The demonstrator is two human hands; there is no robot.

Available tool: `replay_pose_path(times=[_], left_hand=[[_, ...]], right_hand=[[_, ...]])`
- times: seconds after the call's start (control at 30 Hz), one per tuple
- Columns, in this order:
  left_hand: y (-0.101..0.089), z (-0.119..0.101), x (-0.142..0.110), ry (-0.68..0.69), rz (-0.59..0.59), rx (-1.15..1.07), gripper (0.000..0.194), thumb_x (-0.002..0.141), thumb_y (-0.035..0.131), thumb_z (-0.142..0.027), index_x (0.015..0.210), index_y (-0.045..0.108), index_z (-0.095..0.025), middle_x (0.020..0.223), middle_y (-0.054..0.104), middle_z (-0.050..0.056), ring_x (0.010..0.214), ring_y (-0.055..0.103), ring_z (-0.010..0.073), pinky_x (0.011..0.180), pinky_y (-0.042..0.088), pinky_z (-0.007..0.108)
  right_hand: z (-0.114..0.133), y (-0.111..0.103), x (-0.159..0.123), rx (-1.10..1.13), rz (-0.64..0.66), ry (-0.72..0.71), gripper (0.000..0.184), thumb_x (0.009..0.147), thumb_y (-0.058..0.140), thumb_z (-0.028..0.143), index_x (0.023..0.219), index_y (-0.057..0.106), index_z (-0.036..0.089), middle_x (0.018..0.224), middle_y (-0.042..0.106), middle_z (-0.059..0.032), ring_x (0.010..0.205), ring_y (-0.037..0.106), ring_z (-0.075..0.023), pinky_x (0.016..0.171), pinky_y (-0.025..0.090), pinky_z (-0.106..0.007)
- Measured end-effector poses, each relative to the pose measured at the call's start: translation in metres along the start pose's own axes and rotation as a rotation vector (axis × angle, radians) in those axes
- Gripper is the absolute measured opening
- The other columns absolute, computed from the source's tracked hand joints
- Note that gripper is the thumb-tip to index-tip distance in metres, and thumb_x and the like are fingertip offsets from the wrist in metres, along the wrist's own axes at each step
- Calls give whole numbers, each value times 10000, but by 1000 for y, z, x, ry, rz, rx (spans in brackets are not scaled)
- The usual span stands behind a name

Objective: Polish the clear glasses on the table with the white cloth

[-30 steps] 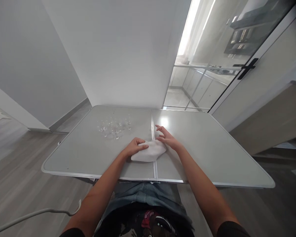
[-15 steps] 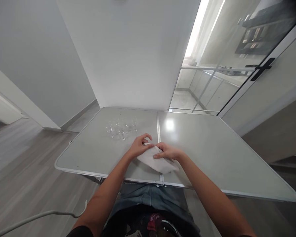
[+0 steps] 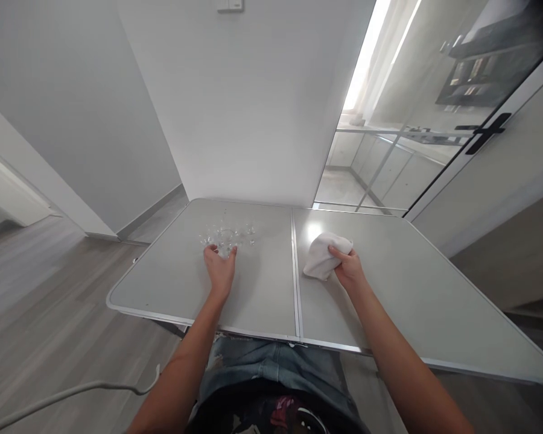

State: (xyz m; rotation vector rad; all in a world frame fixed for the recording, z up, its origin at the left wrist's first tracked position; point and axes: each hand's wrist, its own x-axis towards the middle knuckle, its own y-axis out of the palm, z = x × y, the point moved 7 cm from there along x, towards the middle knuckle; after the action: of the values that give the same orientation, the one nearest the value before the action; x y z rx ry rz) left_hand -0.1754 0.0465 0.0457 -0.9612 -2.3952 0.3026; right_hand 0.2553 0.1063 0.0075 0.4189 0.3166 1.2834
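My left hand (image 3: 219, 265) is at the near edge of a group of small clear glasses (image 3: 226, 234) on the left half of the table. Its thumb and fingers are spread apart, with a clear glass between or just beyond them; whether they touch it is hard to see. On the other side, my right hand (image 3: 349, 269) grips a white cloth (image 3: 324, 256) by its right end, thumb on top. The cloth hangs bunched above the right half of the table.
The grey folding table (image 3: 262, 289) has a metal seam (image 3: 295, 271) down its middle and a metal rim. A white wall (image 3: 248, 108) stands behind it. At the right is a glass door (image 3: 389, 144) with a black handle (image 3: 487, 132). A pale curved tube (image 3: 85, 386) shows at lower left.
My hands have moved apart. The left let go of the cloth and reached forward-left to the glasses; the right carried the cloth forward and to the right.
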Motion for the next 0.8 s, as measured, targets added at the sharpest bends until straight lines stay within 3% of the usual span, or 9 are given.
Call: replay_pose_path(times=[0.17,0.37,0.47,0.57,0.7,0.8], left_hand=[[10,-7,15,23,16,-59,581,750,787,-436,1170,464,-197,1148,592,105,1079,605,260,956,476,436],[13,-11,14,63,48,-119,519,772,780,-400,1156,492,-206,1083,667,92,982,673,240,895,518,415],[8,-28,6,153,55,-152,522,798,763,-402,1207,496,-218,1133,664,96,947,691,224,875,532,400],[13,-60,-10,327,130,-182,572,817,755,-414,1293,489,-240,1173,656,88,920,701,204,872,537,374],[52,-103,-41,598,370,-108,563,826,757,-425,1315,539,-252,1103,672,65,809,682,167,839,526,338],[93,-117,-65,760,518,40,562,834,753,-425,1338,561,-264,1130,686,74,834,680,181,816,492,336]], right_hand=[[-4,-13,4,62,-70,-29,446,572,933,250,965,737,168,961,764,-42,825,706,-191,724,592,-309],[-3,-21,4,74,-114,-37,421,600,915,263,961,722,164,935,755,-38,813,705,-186,694,597,-298],[-1,-21,5,97,-112,-51,389,622,900,279,945,703,186,890,745,-14,792,700,-174,700,594,-297],[-1,-15,5,90,-83,-67,383,648,884,332,947,691,189,890,746,-26,785,702,-183,714,590,-321],[1,-7,1,-48,-115,-180,431,697,836,443,988,686,162,882,746,-53,755,689,-194,708,564,-339],[4,7,-9,-322,-117,-285,425,770,757,483,1018,684,146,914,740,-64,802,677,-213,734,543,-348]])
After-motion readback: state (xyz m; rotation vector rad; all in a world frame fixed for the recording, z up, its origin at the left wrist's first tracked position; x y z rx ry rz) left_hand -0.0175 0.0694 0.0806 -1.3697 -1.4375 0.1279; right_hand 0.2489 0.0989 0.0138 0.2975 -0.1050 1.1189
